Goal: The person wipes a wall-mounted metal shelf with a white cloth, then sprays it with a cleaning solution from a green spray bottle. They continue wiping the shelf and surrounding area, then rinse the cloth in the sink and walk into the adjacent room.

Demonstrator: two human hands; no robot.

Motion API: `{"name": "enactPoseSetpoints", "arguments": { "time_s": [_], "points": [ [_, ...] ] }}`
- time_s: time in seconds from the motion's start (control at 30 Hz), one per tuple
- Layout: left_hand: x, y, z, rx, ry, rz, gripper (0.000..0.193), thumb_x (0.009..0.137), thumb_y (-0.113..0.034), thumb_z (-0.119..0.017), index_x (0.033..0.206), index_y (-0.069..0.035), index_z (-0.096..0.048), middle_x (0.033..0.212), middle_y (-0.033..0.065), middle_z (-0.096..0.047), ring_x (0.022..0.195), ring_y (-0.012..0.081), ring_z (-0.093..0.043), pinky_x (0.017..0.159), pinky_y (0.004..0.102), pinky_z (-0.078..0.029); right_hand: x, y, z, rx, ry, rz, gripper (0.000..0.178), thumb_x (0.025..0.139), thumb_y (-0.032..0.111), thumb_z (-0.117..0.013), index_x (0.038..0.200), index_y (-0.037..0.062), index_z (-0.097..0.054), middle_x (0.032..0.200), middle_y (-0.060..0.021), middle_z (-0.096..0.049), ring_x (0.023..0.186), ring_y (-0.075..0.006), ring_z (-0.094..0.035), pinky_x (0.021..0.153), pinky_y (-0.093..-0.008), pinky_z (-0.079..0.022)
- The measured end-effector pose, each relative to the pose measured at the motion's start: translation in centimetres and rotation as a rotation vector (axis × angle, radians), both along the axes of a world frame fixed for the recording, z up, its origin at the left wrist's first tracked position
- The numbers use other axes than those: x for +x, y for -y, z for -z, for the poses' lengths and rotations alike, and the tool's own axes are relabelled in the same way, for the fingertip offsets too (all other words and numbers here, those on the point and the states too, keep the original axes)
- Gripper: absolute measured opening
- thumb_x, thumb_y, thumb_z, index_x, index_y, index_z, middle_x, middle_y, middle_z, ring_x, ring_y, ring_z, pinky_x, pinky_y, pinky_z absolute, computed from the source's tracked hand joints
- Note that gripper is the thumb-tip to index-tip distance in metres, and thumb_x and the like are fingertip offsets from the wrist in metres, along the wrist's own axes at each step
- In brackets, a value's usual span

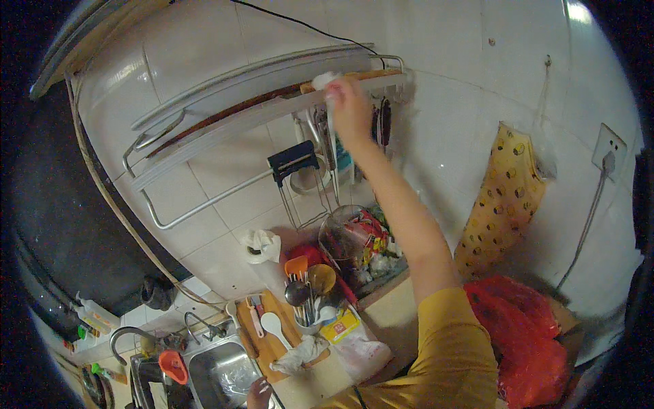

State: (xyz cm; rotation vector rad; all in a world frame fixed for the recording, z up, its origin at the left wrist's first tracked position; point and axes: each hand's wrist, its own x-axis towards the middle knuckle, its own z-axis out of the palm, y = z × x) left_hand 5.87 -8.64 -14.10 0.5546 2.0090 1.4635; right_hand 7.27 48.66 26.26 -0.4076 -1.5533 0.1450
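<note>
My right hand (349, 112) is raised to the wall shelf (252, 112), its fingers closed round a crumpled white cloth (327, 80). The cloth touches the right part of the shelf's top, next to a brown board (375, 74). Knives and other utensils (385, 123) hang under the shelf near my wrist. Low in the picture, my left hand (258, 395) shows only in part beside the steel sink (221, 371). Its visible fingers look loosely apart, with nothing seen in them.
Below stand a utensil holder (305, 313), a wooden cutting board (272, 307) with a white rice paddle (275, 328), and a plastic bag (364, 351). A black rack (293, 158) hangs from the rail. Red bags (518, 334) lie right; a patterned yellow bag (501, 198) hangs there.
</note>
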Motion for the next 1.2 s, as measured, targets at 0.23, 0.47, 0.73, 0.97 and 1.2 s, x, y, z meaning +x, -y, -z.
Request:
{"name": "enactPoseSetpoints", "arguments": {
  "time_s": [0.23, 0.47, 0.73, 0.97, 1.2],
  "points": [
    [1.1, 1.3, -0.9, -0.112, -0.097, -0.056, 0.037, 0.076, 0.002, -0.052, 0.112, 0.001, -0.043, 0.11, 0.0109, -0.05, 0.094, 0.0195, -0.053, 0.077, 0.028, -0.044, 5.2, -7.4, -1.3, -0.186, -0.147, 0.103, 0.01, 0.077, 0.01, -0.054, 0.085, 0.0053, -0.055, 0.081, -0.0112, -0.058, 0.074, -0.025, -0.057, 0.064, -0.0367, -0.045],
    [0.9, 0.3, 1.1, -0.057, -0.028, -0.033, 0.033, 0.078, -0.004, -0.055, 0.11, -0.004, -0.048, 0.098, 0.0079, -0.054, 0.084, 0.0153, -0.055, 0.068, 0.0252, -0.047, -1.2, 3.4, -1.8, 0.178, 0.087, -0.091, 0.01, 0.075, 0.005, -0.057, 0.084, 0.0039, -0.054, 0.079, -0.0095, -0.057, 0.069, -0.0213, -0.056, 0.062, -0.029, -0.044],
    [1.5, 1.1, -2.1, 0.026, -0.055, 0.012, 0.035, 0.079, -0.003, -0.054, 0.113, -0.004, -0.045, 0.107, 0.0096, -0.052, 0.093, 0.017, -0.054, 0.075, 0.0267, -0.046, -1.1, 14.8, -1.5, 0.008, 0.291, -0.635, 0.021, 0.073, 0.01, -0.059, 0.094, 0.0086, -0.059, 0.085, -0.008, -0.057, 0.075, -0.0209, -0.056, 0.07, -0.0293, -0.045],
    [3.1, 8.6, -1.4, 0.007, 0.008, -0.233, 0.031, 0.08, 0.002, -0.051, 0.111, 0.001, -0.045, 0.109, 0.01, -0.052, 0.095, 0.017, -0.053, 0.079, 0.0256, -0.043, -3.9, 16.3, 5.4, 0.285, 0.463, -0.238, 0.025, 0.069, 0.007, -0.061, 0.094, 0.0066, -0.059, 0.09, -0.009, -0.053, 0.078, -0.0229, -0.053, 0.066, -0.028, -0.044],
    [2.4, 8.9, -0.1, 0.167, -0.032, -0.22, 0.027, 0.08, -0.001, -0.052, 0.107, -0.001, -0.049, 0.099, 0.0088, -0.056, 0.089, 0.0144, -0.054, 0.078, 0.024, -0.042, -11.2, 28.5, 4.6, 0.329, 0.445, -0.189, 0.012, 0.074, 0.015, -0.054, 0.082, 0.0069, -0.057, 0.083, -0.0084, -0.052, 0.078, -0.0239, -0.049, 0.069, -0.0363, -0.042]
  ]
}}
